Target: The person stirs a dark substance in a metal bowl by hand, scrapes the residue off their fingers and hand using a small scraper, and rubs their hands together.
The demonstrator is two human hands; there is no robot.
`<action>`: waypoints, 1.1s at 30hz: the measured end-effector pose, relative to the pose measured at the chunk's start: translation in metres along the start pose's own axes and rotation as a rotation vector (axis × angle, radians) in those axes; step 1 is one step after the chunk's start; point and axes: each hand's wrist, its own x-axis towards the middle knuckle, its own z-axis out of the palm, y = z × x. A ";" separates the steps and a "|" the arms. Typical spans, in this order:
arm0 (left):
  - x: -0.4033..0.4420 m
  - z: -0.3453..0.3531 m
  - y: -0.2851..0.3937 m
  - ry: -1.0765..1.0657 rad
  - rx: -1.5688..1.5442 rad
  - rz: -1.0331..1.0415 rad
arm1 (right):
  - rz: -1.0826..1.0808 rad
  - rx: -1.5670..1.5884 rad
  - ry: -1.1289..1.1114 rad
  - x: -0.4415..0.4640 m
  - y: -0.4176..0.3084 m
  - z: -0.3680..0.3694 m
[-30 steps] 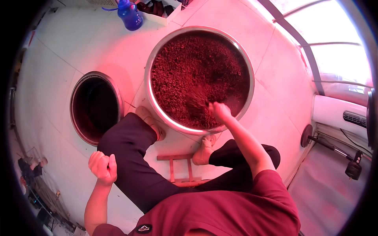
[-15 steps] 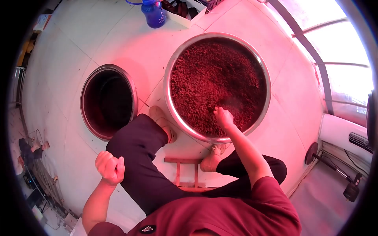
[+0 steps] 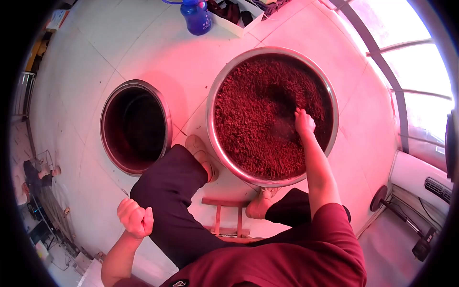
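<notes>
A wide metal basin [image 3: 216,143] stands on the floor in front of me, holding a deep layer of small dark red grains or pellets [image 3: 251,119]. Over the right side of this layer is my right hand [image 3: 305,123], closed with the fingertips together. What it grips, if anything, is hidden. A darker hollow and a hazy patch show in the grains beside it. My left hand [image 3: 135,218] is a fist raised beside my left knee, away from the basin; nothing sticks out of it. Nearest to it is a dark-walled pot [image 3: 107,143], its inside in shadow.
A blue bottle [image 3: 197,19] stands by a white box [image 3: 234,29] at the top. A wooden stool [image 3: 224,203] shows between my legs. At right are a white appliance [image 3: 416,174] and a black-ended pole [image 3: 401,217]; cluttered items line the left edge.
My right hand has moved right and farther away across the basin, and the hollow in the grains has shifted with it. My left fist stays nearly still. The whole view has shifted slightly.
</notes>
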 end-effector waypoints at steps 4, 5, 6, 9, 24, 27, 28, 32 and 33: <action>-0.006 -0.001 -0.002 0.004 -0.008 -0.009 | 0.014 0.154 0.041 -0.051 -0.016 0.006; -0.005 0.003 -0.004 0.018 -0.011 -0.005 | -0.004 0.170 0.015 -0.067 -0.035 0.003; -0.007 0.002 -0.003 0.014 -0.017 -0.008 | -0.051 0.183 -0.057 -0.086 -0.056 0.009; -0.007 0.000 0.003 0.004 -0.024 -0.003 | -0.184 0.183 -0.185 -0.112 -0.090 0.030; -0.013 0.002 0.000 0.065 -0.067 0.028 | 0.284 0.477 -0.455 -0.138 0.077 -0.054; -0.015 0.000 0.004 0.054 -0.063 0.051 | 0.356 0.721 -0.610 -0.164 0.103 -0.056; -0.016 0.001 0.004 0.059 -0.066 0.051 | 0.372 0.810 -0.640 -0.168 0.109 -0.051; -0.016 0.001 0.006 0.103 -0.046 0.066 | 0.487 1.029 -0.692 -0.186 0.120 -0.031; -0.017 0.000 0.007 0.107 -0.044 0.065 | 0.533 1.063 -0.707 -0.190 0.121 -0.025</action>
